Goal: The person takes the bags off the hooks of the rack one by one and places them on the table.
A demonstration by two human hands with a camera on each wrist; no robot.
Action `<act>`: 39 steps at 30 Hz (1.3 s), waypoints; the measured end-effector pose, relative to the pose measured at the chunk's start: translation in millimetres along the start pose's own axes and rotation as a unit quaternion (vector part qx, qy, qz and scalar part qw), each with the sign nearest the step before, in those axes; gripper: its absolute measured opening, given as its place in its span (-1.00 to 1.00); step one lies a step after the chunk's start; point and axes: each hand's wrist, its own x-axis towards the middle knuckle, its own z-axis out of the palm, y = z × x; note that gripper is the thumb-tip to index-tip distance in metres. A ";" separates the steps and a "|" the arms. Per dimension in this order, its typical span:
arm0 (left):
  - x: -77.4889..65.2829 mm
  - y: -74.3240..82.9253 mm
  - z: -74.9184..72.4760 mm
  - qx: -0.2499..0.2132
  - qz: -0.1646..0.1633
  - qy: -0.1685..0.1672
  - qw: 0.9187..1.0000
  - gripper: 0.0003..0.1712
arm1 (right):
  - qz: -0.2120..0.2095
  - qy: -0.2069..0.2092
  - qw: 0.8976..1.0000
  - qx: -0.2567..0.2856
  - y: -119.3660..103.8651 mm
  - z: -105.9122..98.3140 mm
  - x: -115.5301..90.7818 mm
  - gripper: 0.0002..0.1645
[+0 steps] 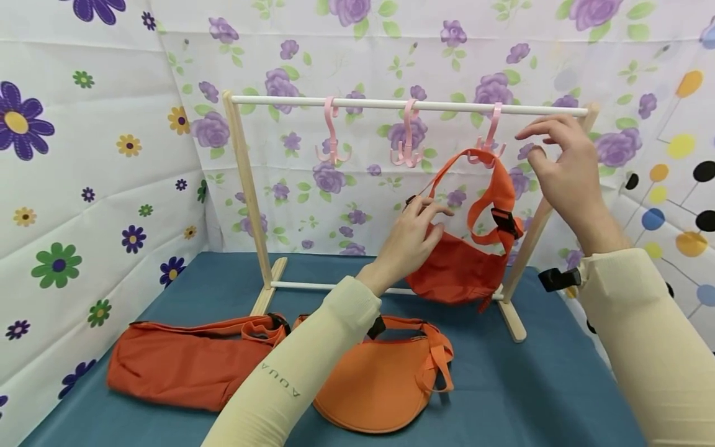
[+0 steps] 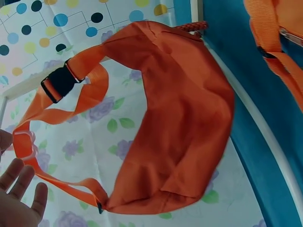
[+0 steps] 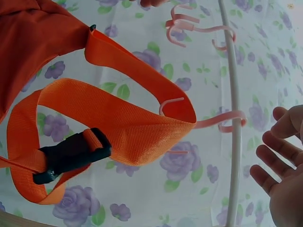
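Observation:
A red-orange waist bag (image 1: 458, 271) hangs by its orange strap (image 1: 499, 186) from the pink hook (image 1: 490, 133) on the right of the rack. Its black buckle (image 3: 71, 156) dangles on the strap in the right wrist view. My left hand (image 1: 410, 239) is beside the bag's left edge, fingers loosely bent; the left wrist view shows them apart from the bag (image 2: 180, 113). Off to the right of the hook, near the rack's bar, my right hand (image 1: 570, 167) is raised with nothing in its fingers.
Two more pink hooks (image 1: 331, 133) hang from the white bar (image 1: 380, 103) of the wooden rack. On the blue cloth (image 1: 536, 397) lie a long red-orange bag (image 1: 179, 366) and a rounded orange bag (image 1: 380, 385). Patterned sheets stand behind and at both sides.

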 end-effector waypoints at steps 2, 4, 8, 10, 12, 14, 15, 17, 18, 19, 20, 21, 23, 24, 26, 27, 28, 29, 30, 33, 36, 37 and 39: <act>5.0 3.6 1.1 0.001 0.000 -0.002 1.000 -0.72 | 0.002 -0.007 1.000 -0.007 -0.6 1.1 4.8 -0.64; 9.5 6.2 2.0 0.004 0.000 -0.005 1.000 -0.71 | 0.008 -0.015 1.000 -0.011 -1.4 2.2 8.7 -0.62; 16.9 8.9 3.1 0.011 0.006 -0.013 1.000 -0.70 | 0.009 -0.022 0.999 -0.026 -3.0 3.9 15.3 -0.59; 19.6 8.8 3.8 0.016 0.008 -0.017 1.000 -0.69 | 0.009 -0.026 0.999 -0.038 -4.2 4.4 18.9 -0.59; 21.6 7.8 4.7 0.024 0.008 -0.020 0.999 -0.69 | 0.005 -0.031 0.998 -0.047 -5.3 4.8 22.4 -0.59; 23.3 6.9 5.5 0.028 0.008 -0.021 0.999 -0.69 | 0.000 -0.037 0.998 -0.052 -6.5 4.9 25.3 -0.60; 24.2 6.4 6.1 0.028 0.008 -0.021 0.999 -0.68 | -0.002 -0.041 0.998 -0.053 -7.0 5.0 26.4 -0.59; 26.7 5.8 7.0 0.028 0.010 -0.021 0.999 -0.68 | -0.005 -0.047 0.997 -0.055 -7.1 5.2 28.1 -0.58; 28.4 5.5 7.6 0.029 0.010 -0.020 0.999 -0.68 | -0.005 -0.050 0.997 -0.055 -7.1 5.2 28.8 -0.57; 30.2 5.4 8.0 0.032 0.008 -0.020 0.999 -0.67 | -0.005 -0.053 0.997 -0.057 -7.1 5.4 29.6 -0.56; 32.3 5.4 8.4 0.036 0.007 -0.020 0.999 -0.67 | -0.004 -0.057 0.997 -0.060 -7.1 5.6 30.5 -0.55; 34.6 5.6 8.8 0.039 0.005 -0.020 0.999 -0.66 | -0.004 -0.063 0.996 -0.061 -6.9 5.9 31.6 -0.53; 39.6 5.9 9.1 0.047 0.002 -0.019 0.999 -0.64 | 0.001 -0.080 0.995 -0.068 -7.0 6.8 34.2 -0.51; 42.1 6.4 9.1 0.049 0.003 -0.018 0.999 -0.63 | -0.001 -0.088 0.993 -0.073 -7.0 7.2 35.8 -0.50; 47.0 7.9 8.5 0.052 0.006 -0.014 0.999 -0.60 | -0.008 -0.105 0.991 -0.086 -7.0 8.6 39.2 -0.48; 49.3 8.7 8.2 0.053 0.008 -0.012 0.998 -0.59 | -0.013 -0.112 0.990 -0.090 -7.1 9.3 41.2 -0.48; 51.4 9.5 7.8 0.055 0.007 -0.009 0.998 -0.59 | -0.016 -0.116 0.989 -0.095 -7.5 9.7 43.0 -0.47; 53.5 10.7 7.4 0.059 0.006 -0.008 0.998 -0.58 | -0.022 -0.117 0.988 -0.099 -7.9 10.1 45.0 -0.47; 55.4 11.9 7.0 0.061 0.005 -0.006 0.998 -0.57 | -0.027 -0.118 0.987 -0.103 -8.2 10.4 46.9 -0.47; 59.5 14.8 6.3 0.070 -0.006 -0.004 0.998 -0.55 | -0.028 -0.122 0.986 -0.109 -10.3 11.4 51.6 -0.47; 61.8 15.8 7.2 0.077 -0.012 0.000 0.997 -0.55 | -0.022 -0.131 0.985 -0.112 -11.4 12.5 54.7 -0.46; 62.3 15.7 7.7 0.080 -0.013 0.001 0.997 -0.55 | -0.019 -0.135 0.984 -0.114 -11.4 12.8 55.6 -0.46; 63.9 14.9 8.6 0.081 -0.018 0.002 0.997 -0.54 | -0.016 -0.143 0.983 -0.118 -10.1 13.5 57.4 -0.45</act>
